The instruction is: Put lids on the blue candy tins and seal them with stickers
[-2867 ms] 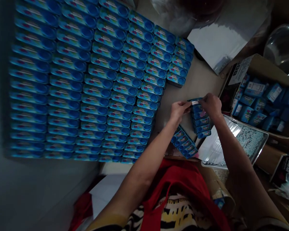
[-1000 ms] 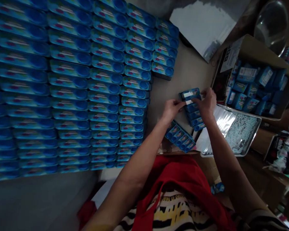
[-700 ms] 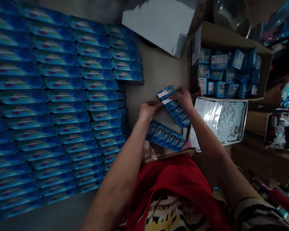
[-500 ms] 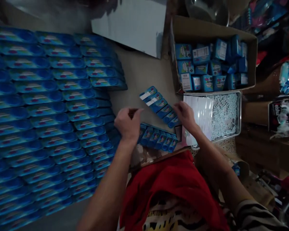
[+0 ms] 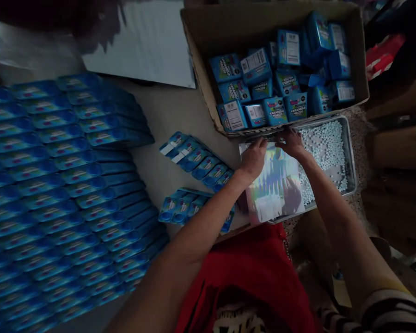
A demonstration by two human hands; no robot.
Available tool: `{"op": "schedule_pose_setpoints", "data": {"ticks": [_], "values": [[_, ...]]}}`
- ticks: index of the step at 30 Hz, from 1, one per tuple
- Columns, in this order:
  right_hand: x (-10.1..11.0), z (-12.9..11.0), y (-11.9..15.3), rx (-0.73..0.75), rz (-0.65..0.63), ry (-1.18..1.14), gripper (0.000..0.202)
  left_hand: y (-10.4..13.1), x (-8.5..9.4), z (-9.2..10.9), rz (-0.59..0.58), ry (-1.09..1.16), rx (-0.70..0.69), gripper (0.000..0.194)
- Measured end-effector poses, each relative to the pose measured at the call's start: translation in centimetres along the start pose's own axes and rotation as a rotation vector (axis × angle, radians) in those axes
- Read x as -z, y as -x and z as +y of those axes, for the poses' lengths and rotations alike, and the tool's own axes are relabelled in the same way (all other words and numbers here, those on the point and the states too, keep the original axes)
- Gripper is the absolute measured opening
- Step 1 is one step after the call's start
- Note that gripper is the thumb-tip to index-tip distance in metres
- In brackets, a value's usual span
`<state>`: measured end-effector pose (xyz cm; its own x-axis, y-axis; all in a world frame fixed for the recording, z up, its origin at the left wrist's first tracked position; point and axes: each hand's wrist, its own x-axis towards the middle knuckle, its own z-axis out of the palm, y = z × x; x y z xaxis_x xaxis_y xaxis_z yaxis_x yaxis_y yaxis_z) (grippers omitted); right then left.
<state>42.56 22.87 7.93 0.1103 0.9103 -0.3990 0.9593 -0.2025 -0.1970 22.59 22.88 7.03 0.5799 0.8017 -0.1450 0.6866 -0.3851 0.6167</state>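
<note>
A shiny holographic sheet (image 5: 272, 185) lies over the left part of a metal tray (image 5: 350, 162) of small pale beads (image 5: 327, 152). My left hand (image 5: 254, 159) is at the sheet's top edge, its fingers closed together; what they grip is too dark to make out. At the sheet's upper right my right hand (image 5: 291, 142) touches the edge with its fingers bent, their tips partly hidden. Left of the sheet, a slanting row of flat blue packets (image 5: 204, 164) rests on the table, with a second row (image 5: 183, 206) below it, partly behind my left forearm.
Many stacked blue packets (image 5: 65, 199) fill the left side. A cardboard box (image 5: 201, 69) with blue cartons (image 5: 275, 111) stands behind the tray. A white board (image 5: 142, 46) lies at the back, near a dark blurred shape at the upper left.
Both hands have moved right, from beside the blue packet rows to the top edge of the shiny sheet. The view has shifted, so the box and tray appear larger and further left.
</note>
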Motion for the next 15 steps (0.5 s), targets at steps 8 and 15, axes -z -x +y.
{"op": "schedule_pose_setpoints", "data": {"ticks": [8, 15], "values": [[2.1, 1.0, 3.2, 0.107, -0.003, -0.290, 0.019, -1.1, 0.8, 0.5, -0.033, 0.019, 0.074, 0.027], [-1.2, -2.6, 5.6, 0.097, 0.282, -0.056, 0.030, -1.9, 0.8, -0.4, -0.062, 0.092, 0.184, 0.022]]}}
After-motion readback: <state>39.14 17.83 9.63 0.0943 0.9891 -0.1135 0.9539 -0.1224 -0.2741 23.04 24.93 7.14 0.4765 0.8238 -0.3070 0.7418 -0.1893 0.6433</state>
